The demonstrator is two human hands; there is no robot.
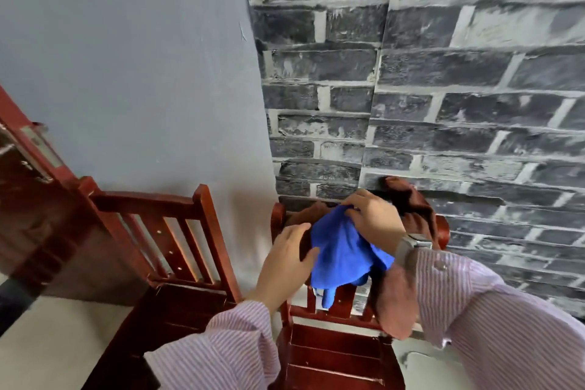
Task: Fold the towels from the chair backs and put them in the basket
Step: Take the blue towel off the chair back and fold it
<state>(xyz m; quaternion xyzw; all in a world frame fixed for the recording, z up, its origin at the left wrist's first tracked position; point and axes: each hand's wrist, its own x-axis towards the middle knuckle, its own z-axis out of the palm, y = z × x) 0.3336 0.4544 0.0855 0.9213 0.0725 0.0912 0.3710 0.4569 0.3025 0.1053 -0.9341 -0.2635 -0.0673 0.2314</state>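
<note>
A blue towel [340, 255] hangs bunched over the back of the right red wooden chair [332, 355], on top of a brown towel [411, 209] draped over the same chair back. My right hand [375, 215] pinches the top of the blue towel with curled fingers. My left hand [289, 258] lies with straight fingers against the towel's left side, on the brown cloth. More brown towel [394, 301] hangs under my right forearm. No basket is in view.
A second red wooden chair [177, 231] stands to the left with a bare back. A grey wall and a brick-pattern wall stand close behind both chairs. A dark red door [28, 199] with a metal lock plate is at the far left.
</note>
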